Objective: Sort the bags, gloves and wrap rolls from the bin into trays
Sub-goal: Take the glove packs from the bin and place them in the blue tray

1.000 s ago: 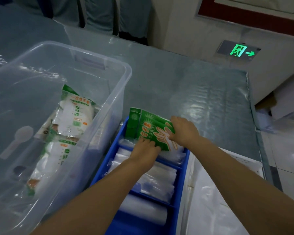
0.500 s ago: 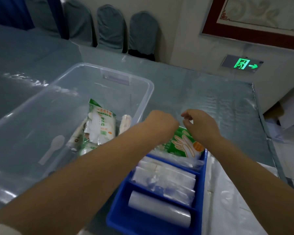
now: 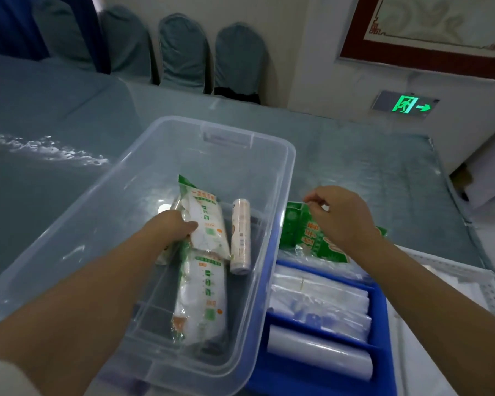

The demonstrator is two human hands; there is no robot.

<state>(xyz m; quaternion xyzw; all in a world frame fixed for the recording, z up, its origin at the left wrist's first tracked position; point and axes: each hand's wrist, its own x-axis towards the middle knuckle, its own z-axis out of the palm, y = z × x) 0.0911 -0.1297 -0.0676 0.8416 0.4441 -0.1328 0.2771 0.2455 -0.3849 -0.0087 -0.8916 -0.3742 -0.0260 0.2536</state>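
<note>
Both hands have left the green glove pack they pressed into the blue tray a second ago, and the left hand (image 3: pixel 175 227) has crossed into the clear plastic bin (image 3: pixel 286 178), where its fingers now close on the upper white-and-green bag pack (image 3: pixel 206 224). That pack lies tilted over a second white-and-green pack (image 3: pixel 203 295), which rests lengthwise on the bin floor nearer the camera. Just to the right of both stands out a slim wrap roll (image 3: pixel 240 235), lying flat and parallel to the bin's right wall.

Outside the bin, the right hand (image 3: pixel 340 218) hovers above the green glove pack (image 3: pixel 303 230) at the far end of the blue tray (image 3: pixel 383 324); its fingers are loosely curled with thumb and forefinger close together, and whether they pinch the pack's top edge cannot be told. The glove pack leans at the tray's far compartment. Clear plastic bags (image 3: pixel 320 304) fill the tray's middle compartment, and a pale roll (image 3: pixel 317 358) lies crosswise in the nearest one.

Bin and tray sit side by side, touching, on a counter (image 3: pixel 355 167) covered in glossy blue-grey sheeting. A white perforated tray (image 3: pixel 475 284) shows at the right edge. Covered chairs (image 3: pixel 180 52) line the wall beyond, beside a lit green exit sign (image 3: pixel 406 104).
</note>
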